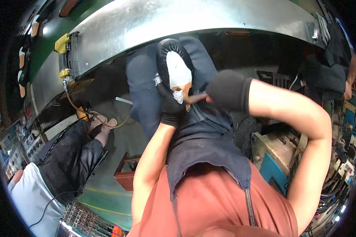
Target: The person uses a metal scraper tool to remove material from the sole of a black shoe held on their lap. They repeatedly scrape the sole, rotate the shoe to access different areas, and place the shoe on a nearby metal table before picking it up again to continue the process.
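Note:
On the dark blue cloth over my lap lies a black leather shoe upper (162, 51) on a last, bottom side up and toe pointing away. Its insole (178, 69) is white, with a tan heel part. My left hand (173, 108), in a black glove, is closed around the heel end; a white patch shows by its fingers. To the right, my black-gloved right hand (227, 93) is blurred by motion and looks closed. From it a slender brown thing (195, 98) reaches toward the heel, too smeared to name.
A metal bench (186, 19) curves across the far side, with a yellow-and-black tool (63, 47) and its hose at the left. Another person (63, 158) sits at the lower left. A reddish-brown stool (124, 177) stands left of me; a wooden box (277, 148) and machinery are right.

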`<state>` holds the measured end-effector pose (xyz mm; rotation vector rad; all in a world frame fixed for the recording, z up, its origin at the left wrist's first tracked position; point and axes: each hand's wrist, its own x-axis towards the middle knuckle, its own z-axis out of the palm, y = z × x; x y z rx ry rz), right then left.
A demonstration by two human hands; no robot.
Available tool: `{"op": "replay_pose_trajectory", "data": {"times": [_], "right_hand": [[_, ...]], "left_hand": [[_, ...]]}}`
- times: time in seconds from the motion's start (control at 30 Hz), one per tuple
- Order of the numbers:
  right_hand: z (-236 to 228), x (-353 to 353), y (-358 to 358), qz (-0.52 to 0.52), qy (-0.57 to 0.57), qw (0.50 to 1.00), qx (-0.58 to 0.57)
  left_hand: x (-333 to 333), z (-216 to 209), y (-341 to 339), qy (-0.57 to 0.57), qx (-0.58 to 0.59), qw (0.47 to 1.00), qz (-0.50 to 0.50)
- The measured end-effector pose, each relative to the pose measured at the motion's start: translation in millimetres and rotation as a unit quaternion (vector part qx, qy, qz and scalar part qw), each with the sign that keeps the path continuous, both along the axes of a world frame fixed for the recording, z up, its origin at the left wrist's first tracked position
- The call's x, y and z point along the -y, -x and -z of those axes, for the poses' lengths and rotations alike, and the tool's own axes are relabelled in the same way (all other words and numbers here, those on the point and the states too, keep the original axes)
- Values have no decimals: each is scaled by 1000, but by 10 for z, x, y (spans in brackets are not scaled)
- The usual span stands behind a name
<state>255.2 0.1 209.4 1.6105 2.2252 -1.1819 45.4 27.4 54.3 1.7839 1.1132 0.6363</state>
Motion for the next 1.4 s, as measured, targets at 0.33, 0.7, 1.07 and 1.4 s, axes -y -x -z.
{"op": "replay_pose_trajectory", "data": {"times": [0.33,0.7,1.07,1.4], "right_hand": [[299,516,145,132,130,966,-182],[-18,208,-64,360,350,780,-373],[6,553,-406,93,-176,980,24],[-232,64,83,-3,-174,984,-29]], "left_hand": [[-282,-378,193,502,166,848,27],[-160,-640,5,386,178,902,80],[-140,-40,-54,-28,8,999,22],[-264,-1071,-136,253,-39,960,109]]}}
